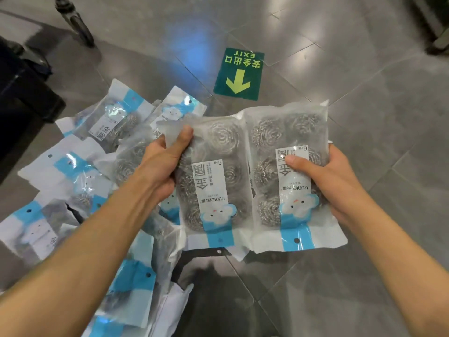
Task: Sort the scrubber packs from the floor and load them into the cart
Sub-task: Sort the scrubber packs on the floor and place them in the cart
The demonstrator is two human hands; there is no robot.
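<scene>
Fingers [295, 164] round scrubber packs [213, 181], both hands.

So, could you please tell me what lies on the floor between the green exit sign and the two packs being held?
Nothing: in the head view only bare grey floor tile shows between the exit sign and the held packs.

Scrubber packs, two lifted and the rest heaped on the floor

Two clear packs of steel-wool scrubbers, left pack [213, 181] and right pack [291, 176], sit side by side, touching, blue header strips toward 6 o'clock. A loose overlapping pile of packs [80, 176] sprawls from 9 to 7 o'clock.
</scene>
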